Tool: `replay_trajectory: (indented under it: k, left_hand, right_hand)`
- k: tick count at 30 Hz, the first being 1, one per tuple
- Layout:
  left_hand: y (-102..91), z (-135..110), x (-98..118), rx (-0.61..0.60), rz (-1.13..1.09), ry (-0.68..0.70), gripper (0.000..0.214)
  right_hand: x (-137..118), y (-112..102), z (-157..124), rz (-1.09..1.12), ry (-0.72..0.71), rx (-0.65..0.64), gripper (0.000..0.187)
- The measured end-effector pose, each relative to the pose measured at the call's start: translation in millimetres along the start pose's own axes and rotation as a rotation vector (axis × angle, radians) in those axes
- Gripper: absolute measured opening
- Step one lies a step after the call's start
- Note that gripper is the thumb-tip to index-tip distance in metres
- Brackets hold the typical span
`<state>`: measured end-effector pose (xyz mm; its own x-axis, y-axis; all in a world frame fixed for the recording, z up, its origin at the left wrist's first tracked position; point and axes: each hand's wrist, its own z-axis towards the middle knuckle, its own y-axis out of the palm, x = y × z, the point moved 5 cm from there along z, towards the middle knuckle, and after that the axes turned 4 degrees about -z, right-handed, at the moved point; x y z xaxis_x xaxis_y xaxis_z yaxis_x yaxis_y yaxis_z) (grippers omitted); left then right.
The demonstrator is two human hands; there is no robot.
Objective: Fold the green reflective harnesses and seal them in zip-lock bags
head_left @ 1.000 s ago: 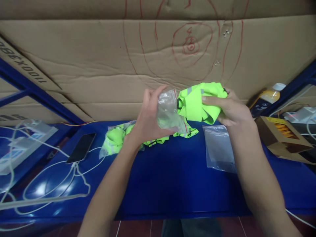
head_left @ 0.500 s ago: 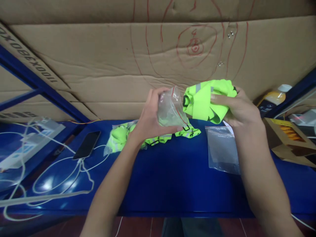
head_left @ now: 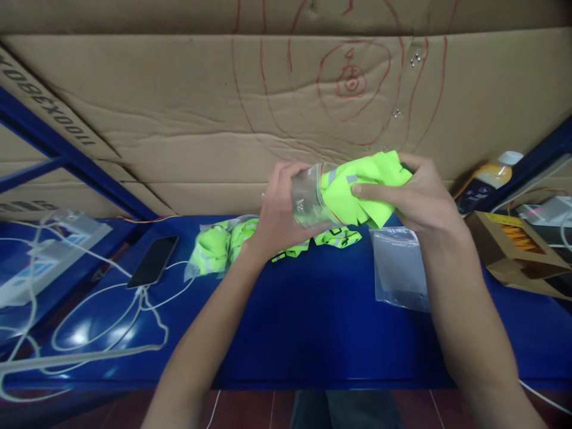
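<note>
My left hand is wrapped round a clear zip bag with a red seal line, its mouth facing right. In my right hand is a bundled neon-yellow reflective vest with grey strips. The vest's left end sits at the bag's mouth, partly inside it. Behind and below my left hand lie bagged neon-yellow bundles and loose neon-yellow pieces with black buckles. Flat clear zip bags lie on the blue table below my right hand.
A phone with white cables and a power strip lie at the left. On the right stand a bottle with a white cap and an open cardboard box. Cardboard forms the back wall.
The vest in my right hand has moved left, from just outside the zip bag to its mouth, its end now partly inside. My left hand still holds the bag.
</note>
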<state>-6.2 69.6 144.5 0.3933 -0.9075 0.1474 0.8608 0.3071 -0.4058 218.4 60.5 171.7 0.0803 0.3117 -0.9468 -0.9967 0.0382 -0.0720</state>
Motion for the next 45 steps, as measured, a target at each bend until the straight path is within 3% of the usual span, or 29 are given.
replay_trajectory:
  k: [7, 10, 14, 17, 21, 27, 34, 41, 45]
  left_hand:
    - [0.5, -2.4, 1.6, 0.065, 0.058, 0.047, 0.108]
    - [8.2, -6.7, 4.0, -0.013, 0.127, 0.049, 0.113]
    - [21.6, -14.2, -1.0, -0.108, 0.159, -0.086, 0.119]
    - [24.7, -16.1, -3.1, -0.079, 0.183, -0.164, 0.124]
    - [24.7, -14.1, 0.7, -0.095, 0.117, -0.18, 0.109]
    - [22.4, -13.3, 4.4, -0.066, 0.079, -0.145, 0.1]
    - [25.6, -19.9, -2.9, 0.023, 0.162, -0.136, 0.12]
    - [24.7, -18.2, -5.5, -0.008, 0.044, -0.21, 0.117]
    - [22.3, -19.9, -4.9, 0.039, 0.011, -0.278, 0.117]
  right_hand:
    - [-0.4, -7.0, -2.3, -0.067, 0.014, 0.006, 0.043]
    - [2.5, -4.4, -0.8, -0.176, -0.034, 0.035, 0.042]
    - [0.5, 2.8, -0.7, -0.282, -0.106, 0.075, 0.041]
    - [-8.6, 10.8, -5.1, -0.32, -0.189, 0.038, 0.043]
    - [-16.5, 17.6, -11.2, -0.362, -0.282, -0.001, 0.043]
    - [-11.7, 14.3, -10.2, -0.417, -0.265, 0.024, 0.041]
    - [-16.7, 15.3, -14.9, -0.472, -0.376, 0.046, 0.046]
    - [-21.1, 18.7, -17.7, -0.488, -0.489, -0.161, 0.049]
    - [-24.7, 12.5, -18.8, -0.431, -0.485, -0.22, 0.056]
